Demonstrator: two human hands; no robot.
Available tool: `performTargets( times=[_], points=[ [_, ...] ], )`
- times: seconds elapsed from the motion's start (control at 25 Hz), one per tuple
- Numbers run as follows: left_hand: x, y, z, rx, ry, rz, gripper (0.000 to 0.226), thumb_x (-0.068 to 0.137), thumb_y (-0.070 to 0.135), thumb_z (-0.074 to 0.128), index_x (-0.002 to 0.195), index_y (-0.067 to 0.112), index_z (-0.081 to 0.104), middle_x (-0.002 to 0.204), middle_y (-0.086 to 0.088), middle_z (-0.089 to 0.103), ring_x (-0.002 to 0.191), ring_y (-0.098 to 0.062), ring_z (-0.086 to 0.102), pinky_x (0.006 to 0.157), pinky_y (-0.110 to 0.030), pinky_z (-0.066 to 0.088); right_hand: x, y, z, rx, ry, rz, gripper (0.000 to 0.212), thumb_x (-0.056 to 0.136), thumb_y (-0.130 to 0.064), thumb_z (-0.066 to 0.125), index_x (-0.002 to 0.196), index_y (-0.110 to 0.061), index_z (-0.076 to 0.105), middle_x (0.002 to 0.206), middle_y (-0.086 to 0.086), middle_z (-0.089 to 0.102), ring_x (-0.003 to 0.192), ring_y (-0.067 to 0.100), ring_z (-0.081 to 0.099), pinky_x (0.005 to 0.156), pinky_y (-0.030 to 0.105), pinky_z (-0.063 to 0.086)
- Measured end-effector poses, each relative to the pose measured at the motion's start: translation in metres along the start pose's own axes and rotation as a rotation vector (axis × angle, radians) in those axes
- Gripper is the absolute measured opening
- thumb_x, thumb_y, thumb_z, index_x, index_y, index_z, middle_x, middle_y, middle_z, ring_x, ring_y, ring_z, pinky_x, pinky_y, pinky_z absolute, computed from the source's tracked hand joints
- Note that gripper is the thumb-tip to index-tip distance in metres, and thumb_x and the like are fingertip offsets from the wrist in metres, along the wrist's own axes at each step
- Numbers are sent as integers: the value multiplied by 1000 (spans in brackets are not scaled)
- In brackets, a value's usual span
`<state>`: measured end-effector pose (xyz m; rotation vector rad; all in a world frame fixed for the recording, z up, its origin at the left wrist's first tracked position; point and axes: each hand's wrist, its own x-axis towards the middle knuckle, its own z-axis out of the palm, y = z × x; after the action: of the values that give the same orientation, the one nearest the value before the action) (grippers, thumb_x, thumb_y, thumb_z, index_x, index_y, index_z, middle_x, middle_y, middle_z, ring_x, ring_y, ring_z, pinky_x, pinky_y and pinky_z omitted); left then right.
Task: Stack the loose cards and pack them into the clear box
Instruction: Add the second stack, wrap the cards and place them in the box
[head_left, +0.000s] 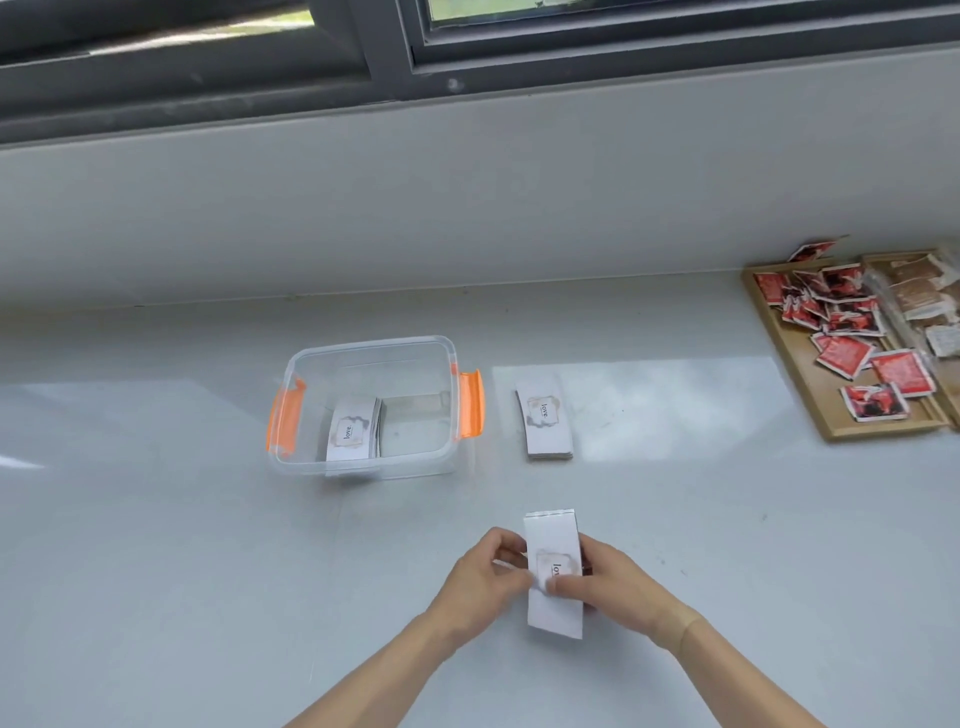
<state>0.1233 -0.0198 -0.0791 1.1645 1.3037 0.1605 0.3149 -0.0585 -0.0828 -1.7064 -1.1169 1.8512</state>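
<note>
The clear box sits open on the pale counter, its orange latches folded out at both ends. Inside, a stack of cards stands against the near-left part of the floor, top card reading "love"; the rest of the floor is bare. Just right of the box a second stack lies flat on the counter, apart from it.

Nearer the camera, both hands hold a third stack. The left hand pinches its left edge, and the right hand closes on the right side with the thumb across the face, covering part of the print. How many cards it holds cannot be told.

At the far right a wooden tray holds red packets in one compartment and brownish ones in the next; the frame cuts the tray off, and the packet print is too small to read.
</note>
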Motion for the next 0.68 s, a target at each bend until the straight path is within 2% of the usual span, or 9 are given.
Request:
performTargets(
  times=[0.16,0.32,0.44,0.48,0.56,0.64,0.68],
  points=[
    [13,9,0,-117,17,-7,27,74,19,66,100,19,59,90,-5,68,79,-16,66,78,-38,57,8,-11,-11,51,13,8,36,74,-27,71,109,-32,63,105,-5,72,94,12,69,69,33,60],
    [31,34,0,-227,179,5,19,87,5,61,102,16,59,100,-19,71,80,-19,69,75,-37,59,22,-29,-26,164,229,-40,33,80,-16,73,109,-28,62,104,5,65,81,18,70,57,25,56],
    [55,56,3,-281,323,9,19,88,8,60,102,22,61,98,-13,71,87,-27,70,78,-44,57,40,-46,-36,186,354,-92,35,82,-12,70,112,-29,63,104,2,66,75,15,69,55,25,56],
    [63,62,4,-291,370,17,19,88,10,60,100,25,61,97,-9,71,88,-26,69,78,-43,56,47,-51,-39,172,400,-103,35,82,-14,71,113,-28,64,104,0,67,76,16,69,58,30,58],
    [78,74,7,-315,444,45,20,88,13,62,97,30,61,95,2,69,86,-13,67,71,-26,52,61,-60,-44,117,502,-112,35,82,-19,71,115,-28,64,104,-5,67,79,19,68,71,40,59],
    [89,83,10,-328,489,73,20,86,15,65,98,31,61,93,12,68,80,1,65,65,-11,45,73,-68,-49,83,576,-120,35,81,-21,70,115,-28,64,106,-6,67,81,15,68,79,40,56],
    [98,86,12,-328,510,73,22,85,15,66,100,30,61,93,14,68,79,3,65,64,-11,45,82,-70,-52,73,593,-120,35,81,-20,70,115,-28,64,107,-6,68,82,11,67,79,37,55]
  ],
)
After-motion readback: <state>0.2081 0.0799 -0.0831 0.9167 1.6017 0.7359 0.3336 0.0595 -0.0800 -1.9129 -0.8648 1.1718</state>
